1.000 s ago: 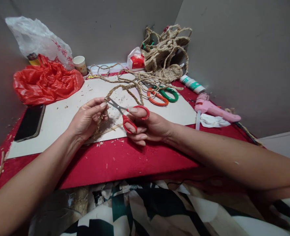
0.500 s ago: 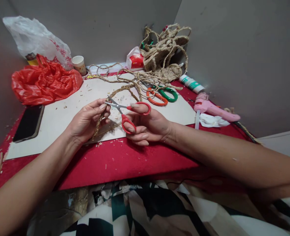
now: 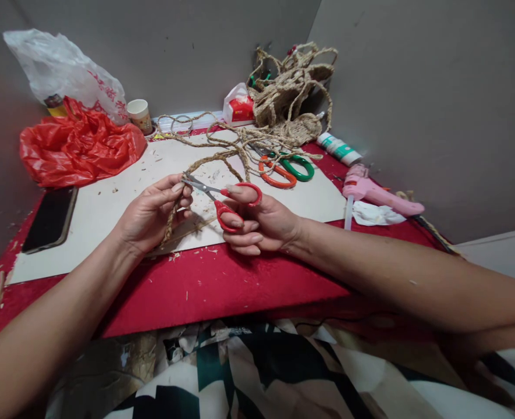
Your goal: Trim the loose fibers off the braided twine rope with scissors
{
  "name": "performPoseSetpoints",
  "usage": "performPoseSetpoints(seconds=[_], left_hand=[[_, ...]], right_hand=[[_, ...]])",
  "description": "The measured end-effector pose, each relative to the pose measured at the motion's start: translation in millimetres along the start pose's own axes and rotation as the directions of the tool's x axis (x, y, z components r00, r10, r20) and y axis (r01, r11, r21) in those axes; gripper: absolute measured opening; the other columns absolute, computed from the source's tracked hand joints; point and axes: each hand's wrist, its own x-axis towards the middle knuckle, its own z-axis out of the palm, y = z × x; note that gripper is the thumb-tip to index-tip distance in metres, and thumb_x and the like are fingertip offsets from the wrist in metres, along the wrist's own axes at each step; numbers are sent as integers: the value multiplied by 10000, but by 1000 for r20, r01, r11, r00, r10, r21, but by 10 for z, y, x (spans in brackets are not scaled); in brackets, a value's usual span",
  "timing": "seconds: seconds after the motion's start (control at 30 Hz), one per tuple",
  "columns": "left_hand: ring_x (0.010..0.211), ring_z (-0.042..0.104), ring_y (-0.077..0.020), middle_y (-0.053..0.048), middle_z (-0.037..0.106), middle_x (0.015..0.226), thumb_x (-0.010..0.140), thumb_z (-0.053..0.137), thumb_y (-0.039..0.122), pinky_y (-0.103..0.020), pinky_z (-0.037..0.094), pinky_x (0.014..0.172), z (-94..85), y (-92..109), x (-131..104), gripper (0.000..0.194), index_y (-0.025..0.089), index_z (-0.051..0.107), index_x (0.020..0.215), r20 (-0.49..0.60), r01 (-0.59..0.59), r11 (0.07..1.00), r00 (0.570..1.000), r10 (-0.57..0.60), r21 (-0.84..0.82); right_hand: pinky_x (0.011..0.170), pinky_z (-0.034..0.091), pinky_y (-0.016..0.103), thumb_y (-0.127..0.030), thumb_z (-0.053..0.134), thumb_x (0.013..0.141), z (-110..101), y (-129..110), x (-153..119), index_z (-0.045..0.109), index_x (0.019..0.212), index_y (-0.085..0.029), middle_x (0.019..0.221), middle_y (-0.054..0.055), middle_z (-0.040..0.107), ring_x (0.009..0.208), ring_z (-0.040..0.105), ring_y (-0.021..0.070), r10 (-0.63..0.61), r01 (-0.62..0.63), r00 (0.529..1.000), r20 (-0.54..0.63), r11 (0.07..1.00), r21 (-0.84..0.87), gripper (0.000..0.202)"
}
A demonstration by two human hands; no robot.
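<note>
A brown braided straw rope (image 3: 213, 157) loops over the white board and passes through my left hand (image 3: 155, 209), whose thumb and fingers pinch it. Its lower end hangs down below those fingers. In my right hand (image 3: 261, 224) are small red-handled scissors (image 3: 223, 196), with the thumb in one loop and a finger in the other. The blades point left and meet the rope right at my left fingertips, only slightly apart. Whether a strand lies between the blades is too small to tell.
Orange-handled scissors (image 3: 278, 173) and green-handled scissors (image 3: 303, 167) lie beyond my right hand. Woven straw pieces (image 3: 290, 96) are heaped at the back. A pink glue gun (image 3: 377, 194) lies right; a phone (image 3: 51, 220), red plastic bag (image 3: 82, 145) and paper cup (image 3: 139, 115) stand left.
The scissor blades have closed further and moved slightly left, onto the rope by my left fingertips. My left hand keeps its pinch almost in place.
</note>
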Motion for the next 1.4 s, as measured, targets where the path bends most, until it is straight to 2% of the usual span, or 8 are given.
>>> performPoseSetpoints(seconds=[0.3,0.57,0.8,1.0,1.17,1.4], left_hand=[[588,545,-69,8,598,708,697,707,89,-194,504,574,-25,2,21,117,125,661,798,6,-14,1000,1000,14,1],[588,553,-74,4,613,707,695,721,103,-199,509,570,-23,13,17,130,126,667,812,5,-13,1000,1000,13,28],[584,560,-76,8,620,708,685,722,103,-197,494,560,-28,5,12,176,138,663,847,-45,-22,999,999,23,39],[604,566,-86,7,625,707,685,730,119,-201,489,561,-19,-18,8,181,157,670,851,-21,2,999,1000,-1,51],[625,580,-99,2,637,703,692,725,111,-207,492,562,-17,-47,9,174,171,676,848,-17,6,999,1000,-5,42],[624,580,-92,8,639,719,674,747,123,-201,494,571,-40,-59,31,186,182,671,833,-47,-6,999,999,7,40]], right_hand=[[316,397,162,-486,614,836,23,-5,9,455,569,-163,407,-109,268,316,254,44,-37,37,999,-26,999,-10,449],[318,401,175,-502,606,832,37,4,-12,436,562,-163,414,-114,251,309,267,41,-84,79,996,-42,990,-117,466],[341,416,186,-535,562,825,16,2,-22,507,587,-159,411,-107,230,330,265,54,-16,15,1000,-11,995,-99,449],[336,388,183,-568,509,837,-17,-16,-12,531,602,-152,395,-101,203,337,278,67,35,-32,998,55,998,-55,479],[344,395,189,-560,508,842,-23,0,4,523,591,-151,394,-102,209,334,273,64,12,-11,1000,21,1000,-17,480],[336,392,177,-514,509,869,36,-5,11,449,546,-170,404,-100,202,322,226,54,-30,28,995,-93,999,-22,476]])
